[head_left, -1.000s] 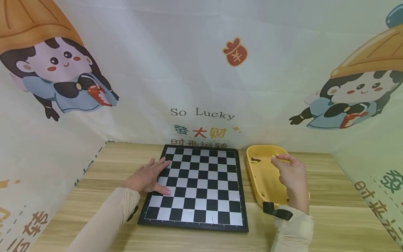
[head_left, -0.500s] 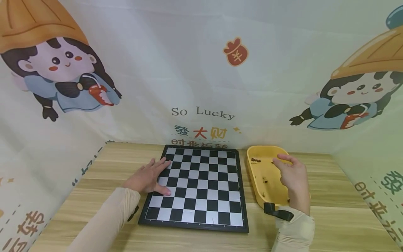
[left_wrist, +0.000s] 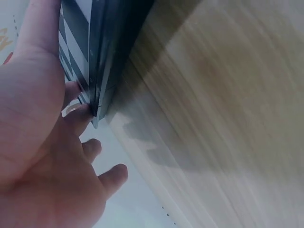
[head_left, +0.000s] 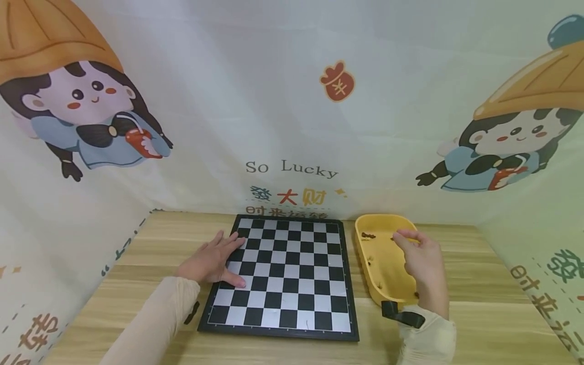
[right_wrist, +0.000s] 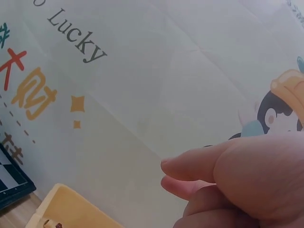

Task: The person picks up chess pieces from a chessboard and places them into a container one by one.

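A black-and-white chessboard (head_left: 292, 274) lies flat on the table. My left hand (head_left: 212, 258) rests on its left edge with fingers spread; in the left wrist view, the left hand (left_wrist: 52, 137) touches the board's dark rim (left_wrist: 102, 61). My right hand (head_left: 422, 256) hovers over the yellow tray (head_left: 388, 299). In the right wrist view, the right hand's (right_wrist: 237, 180) thumb and index finger stand slightly apart with nothing between them. Inside the tray lie a dark chess piece (head_left: 368, 235), a small piece (head_left: 370, 261) and another (head_left: 379, 285). The hand hides the tray's right part.
The tray stands just right of the board on a wood-grain table (head_left: 474, 284). A printed cloth (head_left: 292, 111) hangs behind and at both sides. Each wrist wears a black strap, the right one (head_left: 401, 314) sitting near the tray's front.
A small gold piece pinched by the right hand was let go into the tray and has shifted to its left side. The right thumb and index finger drew closer together. The left hand stayed put.
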`<state>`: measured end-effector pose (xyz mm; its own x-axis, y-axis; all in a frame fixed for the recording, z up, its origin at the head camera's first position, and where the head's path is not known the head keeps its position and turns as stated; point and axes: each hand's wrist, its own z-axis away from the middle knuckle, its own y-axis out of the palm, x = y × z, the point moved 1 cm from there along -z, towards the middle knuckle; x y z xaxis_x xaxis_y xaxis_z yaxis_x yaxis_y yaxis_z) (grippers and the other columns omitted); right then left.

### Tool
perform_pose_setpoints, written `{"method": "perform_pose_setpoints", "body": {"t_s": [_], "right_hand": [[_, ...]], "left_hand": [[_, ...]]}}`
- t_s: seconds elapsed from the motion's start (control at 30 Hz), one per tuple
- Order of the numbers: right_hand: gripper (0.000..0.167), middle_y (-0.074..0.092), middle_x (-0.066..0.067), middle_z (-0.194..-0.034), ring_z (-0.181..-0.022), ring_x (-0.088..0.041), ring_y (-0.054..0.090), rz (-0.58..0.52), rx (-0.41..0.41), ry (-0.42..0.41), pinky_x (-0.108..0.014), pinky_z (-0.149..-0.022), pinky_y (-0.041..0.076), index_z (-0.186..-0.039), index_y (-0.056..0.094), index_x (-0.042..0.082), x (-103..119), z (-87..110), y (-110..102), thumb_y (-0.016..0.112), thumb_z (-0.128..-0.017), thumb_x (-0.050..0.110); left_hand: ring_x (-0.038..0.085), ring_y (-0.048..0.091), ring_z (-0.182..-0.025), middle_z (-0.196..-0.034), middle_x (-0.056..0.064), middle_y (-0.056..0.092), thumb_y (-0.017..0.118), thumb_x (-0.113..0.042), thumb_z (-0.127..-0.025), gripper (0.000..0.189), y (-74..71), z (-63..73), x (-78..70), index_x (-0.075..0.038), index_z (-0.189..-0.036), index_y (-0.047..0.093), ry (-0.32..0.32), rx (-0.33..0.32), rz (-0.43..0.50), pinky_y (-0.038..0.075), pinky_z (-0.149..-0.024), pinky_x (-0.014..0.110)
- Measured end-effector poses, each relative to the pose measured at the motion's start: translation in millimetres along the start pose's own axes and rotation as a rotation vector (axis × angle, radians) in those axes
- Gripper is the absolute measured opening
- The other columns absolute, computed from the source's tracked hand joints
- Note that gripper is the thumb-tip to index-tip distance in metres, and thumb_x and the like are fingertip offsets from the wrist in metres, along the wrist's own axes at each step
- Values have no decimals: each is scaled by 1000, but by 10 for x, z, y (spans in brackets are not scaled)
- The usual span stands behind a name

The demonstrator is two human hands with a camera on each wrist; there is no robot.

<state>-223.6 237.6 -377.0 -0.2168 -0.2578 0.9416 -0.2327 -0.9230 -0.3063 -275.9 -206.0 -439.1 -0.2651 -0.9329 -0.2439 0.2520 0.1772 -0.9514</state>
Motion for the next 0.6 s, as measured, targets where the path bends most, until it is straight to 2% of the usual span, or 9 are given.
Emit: {"method": "perform_pose_setpoints", "body": {"t_s": [0.13,0.27,0.33,0.43,0.5,0.6], "right_hand": [[47,33,17,-53,-40,-3,28,8,18,-10,-20,-42,30,-135,57,9,-1,24,14,61,-100,40],[46,33,17,-52,-42,-4,30,52,20,-37,-21,-43,31,-133,59,8,30,23,19,61,-101,41],[47,36,15,-54,-46,-5,34,96,19,-60,-22,-46,34,-134,60,8,45,23,26,60,-101,41],[47,45,12,-65,-58,-8,42,183,14,-101,-25,-55,39,-133,61,6,70,25,47,60,-101,41],[46,46,9,-68,-60,-9,43,226,13,-128,-25,-56,39,-131,63,5,91,21,74,60,-101,39],[41,43,6,-65,-57,-11,41,263,27,-165,-25,-51,37,-128,64,4,133,14,135,60,-102,35]], "left_hand": [[49,10,-157,-169,18,25,82,-69,-64,120,-19,7,4,-12,-158,37,-4,-1,8,19,-124,69],[48,10,-158,-168,16,28,75,-67,-77,103,-30,4,-8,-11,-157,41,-1,-17,8,19,-125,68],[47,15,-157,-166,16,34,70,-61,-87,87,-32,-3,-17,-10,-153,47,16,-65,-9,22,-124,68],[46,27,-154,-160,15,46,64,-45,-98,62,-33,-29,-39,-8,-148,54,42,-184,-32,30,-122,65],[45,35,-151,-155,16,52,61,-36,-102,52,-38,-54,-65,-8,-145,56,49,-273,-42,36,-120,63],[46,43,-146,-152,20,54,58,-33,-103,50,-58,-93,-118,-10,-148,53,30,-370,-41,41,-116,62]]}}
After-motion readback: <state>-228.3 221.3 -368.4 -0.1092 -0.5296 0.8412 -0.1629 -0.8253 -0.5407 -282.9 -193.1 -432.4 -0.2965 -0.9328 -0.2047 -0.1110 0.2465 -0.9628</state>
